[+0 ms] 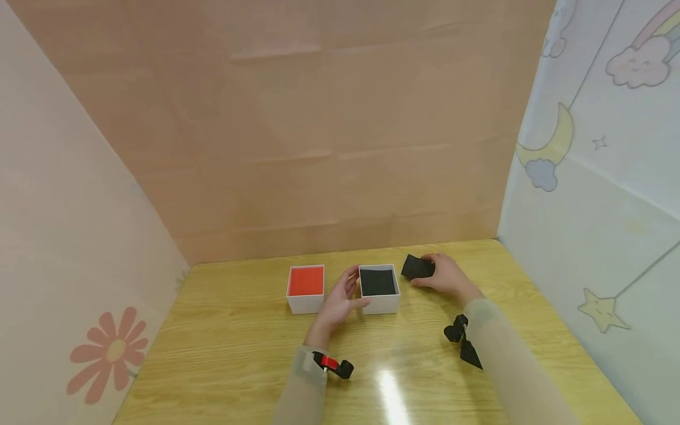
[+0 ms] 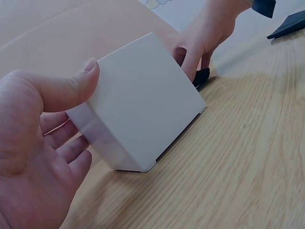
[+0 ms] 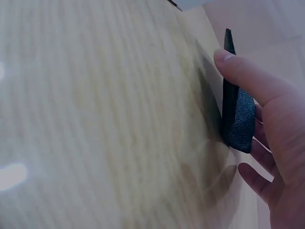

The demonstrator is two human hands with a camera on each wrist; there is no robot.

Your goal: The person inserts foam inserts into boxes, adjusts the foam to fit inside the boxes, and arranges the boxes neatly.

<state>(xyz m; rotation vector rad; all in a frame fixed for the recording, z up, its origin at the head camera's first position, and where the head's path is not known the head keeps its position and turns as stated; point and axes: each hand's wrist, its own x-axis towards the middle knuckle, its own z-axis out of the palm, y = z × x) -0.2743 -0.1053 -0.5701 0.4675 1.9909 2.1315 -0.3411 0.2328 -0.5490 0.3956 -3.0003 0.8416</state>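
Observation:
My left hand point(image 1: 336, 302) is at the left side of a white open-topped box point(image 1: 380, 304). Its thumb lies at the box's front edge and its loosely bent fingers sit along the side, as the left wrist view shows. Inside this box, a black sheet or lining point(image 1: 378, 283) shows. To the right of the box, my right hand point(image 1: 448, 276) holds a folded black piece point(image 1: 417, 267) between thumb and fingers. In the right wrist view, that piece point(image 3: 239, 117) has a grained surface and stands on edge.
A second white box point(image 1: 306, 304) with a red top surface point(image 1: 306, 281) stands to the left. Another flat black piece point(image 1: 470, 354) lies beside the right forearm, partly covered by the sleeve. A brown paper wall point(image 1: 329, 147) closes the wooden table's point(image 1: 234, 342) back.

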